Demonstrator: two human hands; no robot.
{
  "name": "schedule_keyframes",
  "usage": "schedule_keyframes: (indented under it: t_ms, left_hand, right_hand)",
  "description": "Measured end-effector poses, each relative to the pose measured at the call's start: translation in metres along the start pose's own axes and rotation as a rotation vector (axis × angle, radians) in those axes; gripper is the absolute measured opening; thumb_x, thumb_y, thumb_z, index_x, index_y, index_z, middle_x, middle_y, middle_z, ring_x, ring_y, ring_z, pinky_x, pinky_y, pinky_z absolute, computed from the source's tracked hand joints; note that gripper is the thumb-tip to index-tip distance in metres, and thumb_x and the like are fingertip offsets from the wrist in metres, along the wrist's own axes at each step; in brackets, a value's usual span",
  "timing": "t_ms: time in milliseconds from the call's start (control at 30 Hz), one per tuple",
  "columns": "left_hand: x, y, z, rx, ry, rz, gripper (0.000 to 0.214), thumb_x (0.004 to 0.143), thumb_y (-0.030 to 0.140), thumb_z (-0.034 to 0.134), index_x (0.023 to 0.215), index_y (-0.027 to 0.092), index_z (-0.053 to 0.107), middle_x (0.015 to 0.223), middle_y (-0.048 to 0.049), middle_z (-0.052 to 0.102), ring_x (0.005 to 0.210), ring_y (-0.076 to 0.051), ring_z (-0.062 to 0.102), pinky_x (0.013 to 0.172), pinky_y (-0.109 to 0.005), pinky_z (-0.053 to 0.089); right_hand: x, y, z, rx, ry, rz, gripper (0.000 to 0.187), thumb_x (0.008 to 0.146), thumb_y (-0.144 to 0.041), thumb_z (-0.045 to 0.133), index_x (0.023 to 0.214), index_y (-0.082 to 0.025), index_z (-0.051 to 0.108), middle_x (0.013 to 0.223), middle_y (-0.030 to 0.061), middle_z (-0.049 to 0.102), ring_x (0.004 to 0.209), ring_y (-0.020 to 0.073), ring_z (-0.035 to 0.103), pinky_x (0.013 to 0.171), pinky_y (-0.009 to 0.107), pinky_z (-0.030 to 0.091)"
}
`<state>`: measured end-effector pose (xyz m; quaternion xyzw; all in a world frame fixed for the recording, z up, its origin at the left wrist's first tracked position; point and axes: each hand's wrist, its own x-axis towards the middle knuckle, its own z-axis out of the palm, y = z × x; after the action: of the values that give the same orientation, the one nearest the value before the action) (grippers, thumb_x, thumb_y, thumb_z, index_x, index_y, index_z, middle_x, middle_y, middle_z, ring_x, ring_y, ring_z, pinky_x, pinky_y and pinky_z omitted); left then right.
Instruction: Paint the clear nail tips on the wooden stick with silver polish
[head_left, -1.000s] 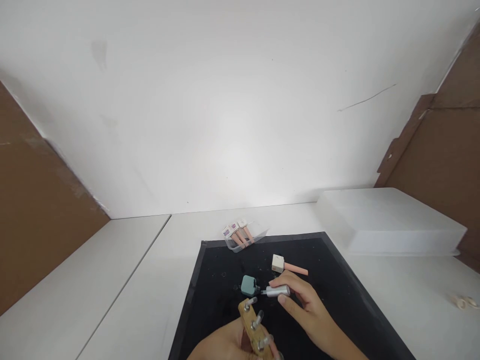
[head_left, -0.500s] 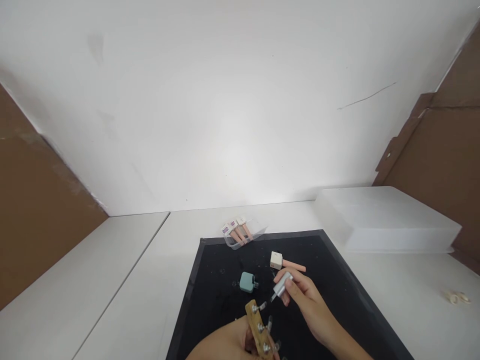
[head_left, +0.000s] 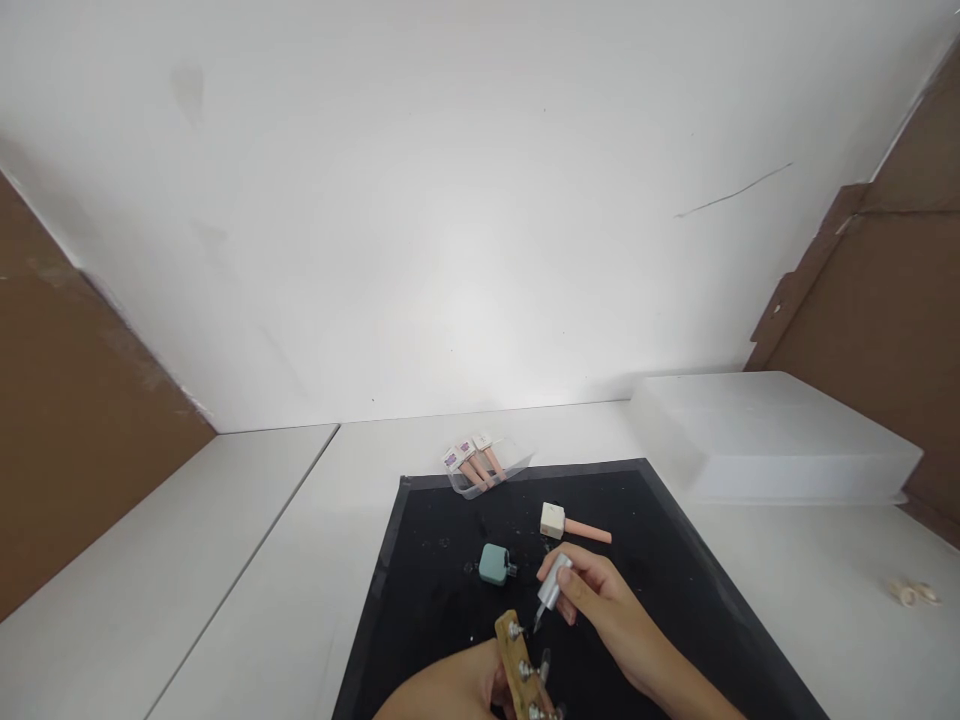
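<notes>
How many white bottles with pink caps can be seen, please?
4. Three bottles lie in the clear tray; one white bottle lies on the black mat, just beyond the right hand. Another could be hidden under those in the tray.

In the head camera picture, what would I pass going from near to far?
Narrow wooden bar with metal fittings, teal square bottle, white square bottle with long pink handle, clear plastic tray, white wall.

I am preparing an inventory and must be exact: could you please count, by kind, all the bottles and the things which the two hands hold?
White bottles with pink caps: 4 (three in the clear tray, one on the black mat)
Teal bottle: 1
Silver brush cap, in right hand: 1
Wooden bar with its fittings, in left hand: 1
Total: 7
</notes>
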<state>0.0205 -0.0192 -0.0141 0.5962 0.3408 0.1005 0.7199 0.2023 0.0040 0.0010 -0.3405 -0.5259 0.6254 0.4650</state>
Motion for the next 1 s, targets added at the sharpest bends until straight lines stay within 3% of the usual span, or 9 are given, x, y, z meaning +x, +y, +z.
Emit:
schedule_keyframes:
  t_ms: [467,1000]
  left_hand:
    - [-0.004,0.011,0.001,0.018,-0.022,0.019,0.036,0.061,0.048,0.066,0.082,0.019,0.068,0.075,-0.0008,0.063,0.076,-0.019,0.057,0.078,-0.031,0.044]
    - [-0.005,0.013,0.003,-0.099,0.023,0.017,0.033,0.059,0.043,0.071,0.082,0.019,0.068,0.077,-0.0016,0.062,0.077,-0.018,0.056,0.077,-0.030,0.041]
  right_hand:
    - [0.002,0.004,-0.002,-0.126,0.025,0.002,0.044,0.075,-0.058,0.053,0.065,-0.015,0.058,0.054,-0.0044,0.041,0.044,0.0078,0.032,0.043,0.020,0.026]
    - [0.004,0.008,-0.003,-0.171,0.069,0.007,0.043,0.078,-0.056,0.050,0.061,-0.016,0.050,0.050,-0.0073,0.033,0.043,0.0078,0.028,0.042,0.021,0.022]
